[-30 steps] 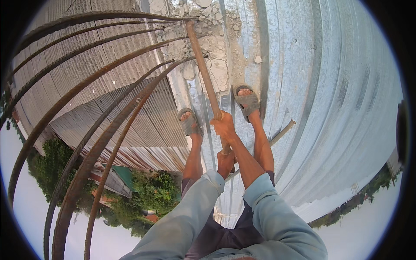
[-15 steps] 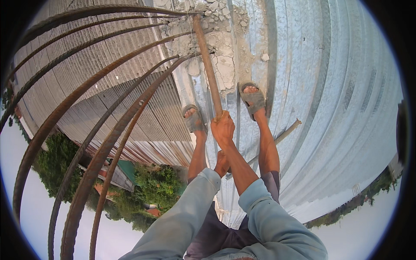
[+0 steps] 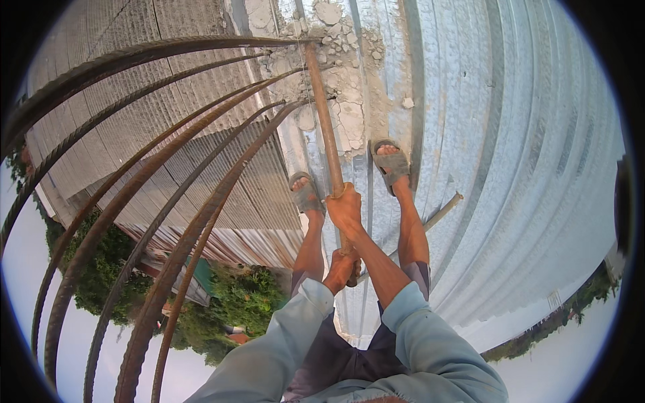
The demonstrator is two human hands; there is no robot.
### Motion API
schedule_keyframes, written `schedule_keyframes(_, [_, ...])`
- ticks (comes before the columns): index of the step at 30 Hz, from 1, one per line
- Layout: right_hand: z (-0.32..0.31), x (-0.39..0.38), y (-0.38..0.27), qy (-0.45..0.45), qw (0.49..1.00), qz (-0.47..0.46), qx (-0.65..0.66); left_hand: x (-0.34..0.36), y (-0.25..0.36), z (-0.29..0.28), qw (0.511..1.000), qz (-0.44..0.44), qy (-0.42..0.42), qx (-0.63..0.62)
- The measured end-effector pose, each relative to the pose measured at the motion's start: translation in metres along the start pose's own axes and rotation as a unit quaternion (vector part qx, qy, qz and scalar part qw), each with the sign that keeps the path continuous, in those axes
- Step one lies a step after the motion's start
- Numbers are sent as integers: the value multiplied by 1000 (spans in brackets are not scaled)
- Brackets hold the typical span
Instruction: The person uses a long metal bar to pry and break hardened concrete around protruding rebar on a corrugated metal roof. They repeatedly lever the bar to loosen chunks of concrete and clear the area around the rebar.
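At far left, rusty ribbed reinforcing bars sweep in long curves from the rim toward broken concrete, crossing in front of corrugated roofing and green trees. Next comes the left foot in a grey strapped sandal. Between the 2 feet runs a long brown wooden handle, slanting from the concrete down to the person; its far end lies near the tip of the topmost bar, though whether they touch I cannot tell. The left hand is clamped round its near end, and the right hand grips it just above, the 2 fists close together. Beyond the handle lies cracked concrete rubble, then the right sandal. Behind the right leg, a thin rod rests slantwise on ribbed metal sheeting, which fills the right side.
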State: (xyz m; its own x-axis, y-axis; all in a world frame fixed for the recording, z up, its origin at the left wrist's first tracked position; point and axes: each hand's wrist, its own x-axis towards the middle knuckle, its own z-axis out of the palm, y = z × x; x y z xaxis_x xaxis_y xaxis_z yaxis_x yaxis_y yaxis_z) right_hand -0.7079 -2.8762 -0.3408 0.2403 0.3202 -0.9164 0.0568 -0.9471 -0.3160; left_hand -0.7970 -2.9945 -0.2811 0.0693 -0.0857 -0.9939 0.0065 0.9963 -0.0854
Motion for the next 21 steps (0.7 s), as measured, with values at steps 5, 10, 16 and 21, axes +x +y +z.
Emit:
schedule_keyframes(5, [-10,-11,-16,7,1000,4,-26,-39,24,15,1000,-20,-6,12])
schedule_keyframes(10, [1,-2,3,24,999,-19,-39,-8,-2,4,996,72,13,56])
schedule_keyframes(16, [23,64,80,-26,989,-108,96,106,-48,-23,991,64,-23,117])
schedule_keyframes(21, [14,89,95,-190,947,-17,259,99,-33,-5,993,77,-31,84])
